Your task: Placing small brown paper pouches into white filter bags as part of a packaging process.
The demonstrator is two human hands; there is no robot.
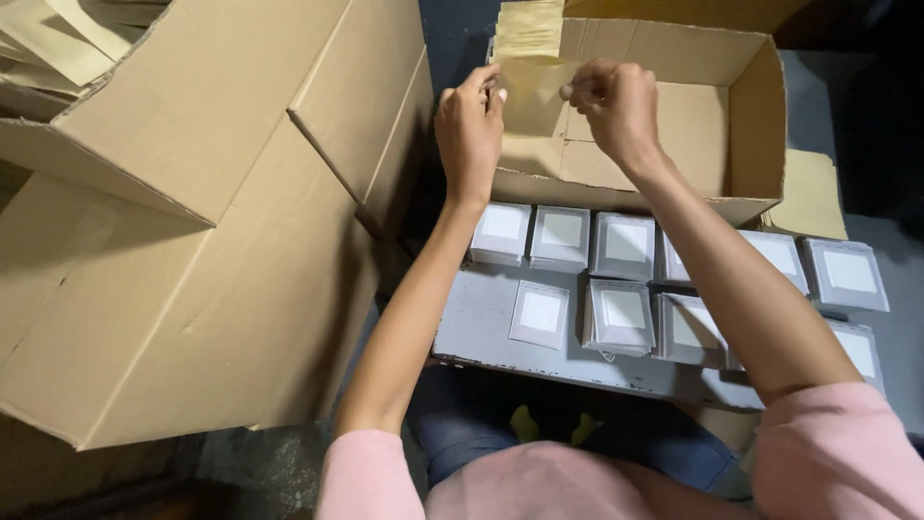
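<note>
Nearest, pink sleeves (835, 453) frame a worn grey board (481, 327) where small grey packs (623, 246) lie in two rows with their pale faces up, close within reach of both arms. Beyond them, the left hand (469, 130) and the right hand (618, 104) each pinch an upper edge of a thin yellowish paper bag (531, 91), fingers closed on it and pulling apart, seemingly to spread its mouth. The bag hangs over an open cardboard box (756, 116), with a larger carton (192, 241) at the left.
</note>
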